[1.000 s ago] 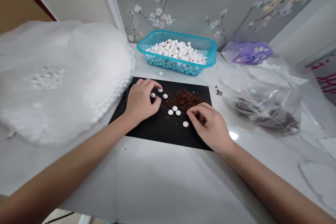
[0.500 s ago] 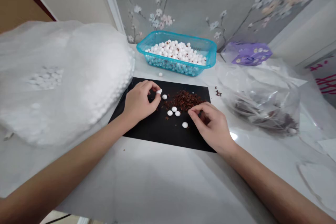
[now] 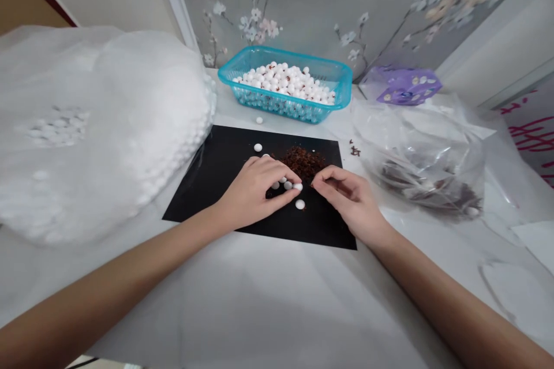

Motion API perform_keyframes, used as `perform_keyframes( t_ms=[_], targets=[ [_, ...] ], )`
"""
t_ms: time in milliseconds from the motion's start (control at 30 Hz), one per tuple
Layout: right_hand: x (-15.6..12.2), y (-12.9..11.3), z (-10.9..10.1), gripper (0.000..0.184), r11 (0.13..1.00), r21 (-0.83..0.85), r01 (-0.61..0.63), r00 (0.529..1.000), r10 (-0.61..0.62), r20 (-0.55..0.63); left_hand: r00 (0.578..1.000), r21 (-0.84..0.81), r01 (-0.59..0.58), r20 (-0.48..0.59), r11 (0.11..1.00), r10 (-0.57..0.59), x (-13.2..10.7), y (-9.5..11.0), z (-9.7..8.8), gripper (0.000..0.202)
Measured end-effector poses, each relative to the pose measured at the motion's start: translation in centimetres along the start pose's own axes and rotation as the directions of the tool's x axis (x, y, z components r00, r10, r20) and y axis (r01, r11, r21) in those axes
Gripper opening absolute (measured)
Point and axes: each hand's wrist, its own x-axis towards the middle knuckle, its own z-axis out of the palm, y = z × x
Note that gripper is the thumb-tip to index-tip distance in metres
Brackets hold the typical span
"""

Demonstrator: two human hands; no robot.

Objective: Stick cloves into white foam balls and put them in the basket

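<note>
Before us, a pale, glossy tabletop (image 3: 242,300) leads up to a black mat (image 3: 318,230), where one loose white ball (image 3: 300,204) lies just on the near side of the fingertips. We see the left hand (image 3: 255,191) in a narrow grip, thumb and forefinger closed on a pinched ball (image 3: 298,187), also white, above the mat. Facing it, near but apart, the right hand (image 3: 352,199) brings thumb and forefinger together at the tips; we cannot tell whether a brown piece sits between them. Several clustered balls (image 3: 288,185) show partly hidden behind the left hand, and just past the hands lies a pile of brown pieces (image 3: 303,161). Along the sides, we find a bulging white bag (image 3: 142,121) at left and a clear bag (image 3: 433,179) with dark contents at right. A far ball (image 3: 258,147) rests near the mat's back edge; beyond stands a blue basket (image 3: 345,89) of white balls dotted with brown, before a flowered wall (image 3: 311,6).
</note>
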Motion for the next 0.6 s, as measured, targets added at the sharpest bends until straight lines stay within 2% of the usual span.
perform_keyframes(
  t_ms=[133,367,500,600],
  targets=[
    [0.06,0.1,0.04,0.018,0.999,-0.031,-0.02,1.0,0.02,-0.012,1.0,0.028,0.012,0.005,1.0,-0.012,0.03,-0.23,0.13,0.013],
    [0.09,0.13,0.09,0.017,0.997,-0.062,-0.047,0.999,0.048,0.017,0.996,0.097,-0.08,0.044,0.992,0.076,-0.14,-0.45,0.37,0.01],
    [0.15,0.15,0.21,0.018,0.994,-0.099,-0.053,0.998,0.056,0.031,0.996,0.099,-0.066,0.072,0.993,0.059,-0.06,-0.5,0.45,0.01],
    [0.15,0.06,0.26,0.018,0.992,-0.115,-0.044,0.998,0.048,0.033,0.997,0.092,-0.034,0.078,0.995,0.027,-0.03,-0.5,0.47,0.017]
  ],
)
